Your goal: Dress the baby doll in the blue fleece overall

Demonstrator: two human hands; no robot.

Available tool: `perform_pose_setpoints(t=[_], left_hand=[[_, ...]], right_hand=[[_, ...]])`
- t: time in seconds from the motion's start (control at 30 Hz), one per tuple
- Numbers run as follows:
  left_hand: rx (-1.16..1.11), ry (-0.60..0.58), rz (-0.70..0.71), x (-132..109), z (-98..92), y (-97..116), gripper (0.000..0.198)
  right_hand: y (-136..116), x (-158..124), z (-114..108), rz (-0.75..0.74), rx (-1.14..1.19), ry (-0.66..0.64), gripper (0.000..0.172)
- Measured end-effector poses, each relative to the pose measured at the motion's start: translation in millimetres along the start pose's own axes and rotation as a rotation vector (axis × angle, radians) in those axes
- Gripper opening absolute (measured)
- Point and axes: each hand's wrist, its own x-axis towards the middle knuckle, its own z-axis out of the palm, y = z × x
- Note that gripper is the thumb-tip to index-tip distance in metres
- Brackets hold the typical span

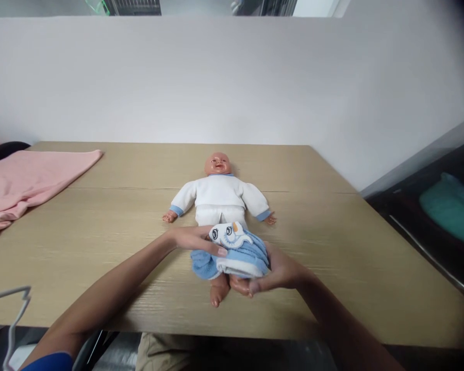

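A baby doll in a white top with blue cuffs lies on its back on the wooden table, head away from me. Bunched blue and white trousers with a cartoon face patch sit around its legs. My left hand grips the left side of the trousers, thumb across the fabric. My right hand is closed on their right side and reaches under one of the doll's feet. The other bare foot sticks out below the fabric.
A pink cloth lies on the table's far left. A white wire hanger pokes in at the lower left. A dark cabinet with something teal stands to the right. A white wall runs behind the table.
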Motion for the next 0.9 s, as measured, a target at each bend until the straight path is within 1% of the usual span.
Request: perform_pose_setpoints(t=[0.07,0.1,0.13,0.17,0.2,0.23,0.3,0.37,0.43,0.47,0.57,0.63,0.67,0.7,0.77,0.83,0.9], left_hand=[[-0.003,0.048,0.004,0,6.2,7,0.082],[0.007,0.069,0.012,1,10.1,10,0.077],[0.023,0.09,0.016,2,14.4,13,0.069],[0.043,0.116,0.009,2,18.7,16,0.06],[0.064,0.146,-0.006,3,22.9,19,0.051],[0.092,0.175,-0.025,4,26.9,21,0.042],[0.17,0.248,-0.051,5,33.8,22,0.027],[0.282,0.333,-0.042,7,39.6,20,0.017],[0.431,0.391,-0.03,10,44.6,15,0.014],[0.518,0.404,-0.039,11,46.8,12,0.015],[0.776,0.387,-0.121,15,52.7,7,0.024],[0.906,0.348,-0.185,16,55.6,6,0.029],[0.951,0.319,-0.213,15,56.7,6,0.032],[0.983,0.286,-0.238,14,57.5,6,0.034],[1.002,0.224,-0.268,12,58.1,7,0.038],[0.967,0.197,-0.251,10,57.8,6,0.041],[0.907,0.214,-0.205,9,57.2,4,0.044]], right_hand=[[1,-7,12,0.017,-0.141,0.297,0.028],[2,-10,18,0.028,-0.208,0.44,0.024],[3,-14,25,0.032,-0.266,0.575,0.026],[4,-17,31,0.039,-0.312,0.68,0.031],[5,-20,37,0.056,-0.345,0.752,0.035],[6,-24,43,0.086,-0.365,0.795,0.037],[5,-31,55,0.166,-0.382,0.833,0.035],[3,-38,68,0.246,-0.375,0.841,0.036],[1,-43,83,0.319,-0.327,0.816,0.041],[1,-46,91,0.352,-0.295,0.8,0.045],[5,-53,114,0.437,-0.225,0.777,0.051],[13,-58,124,0.473,-0.258,0.815,0.05],[18,-61,128,0.481,-0.313,0.849,0.047],[24,-63,130,0.478,-0.391,0.89,0.043],[36,-67,132,0.403,-0.59,0.984,0.032],[47,-69,130,0.268,-0.775,1.073,0.024],[55,-68,129,0.139,-0.893,1.152,0.021]])
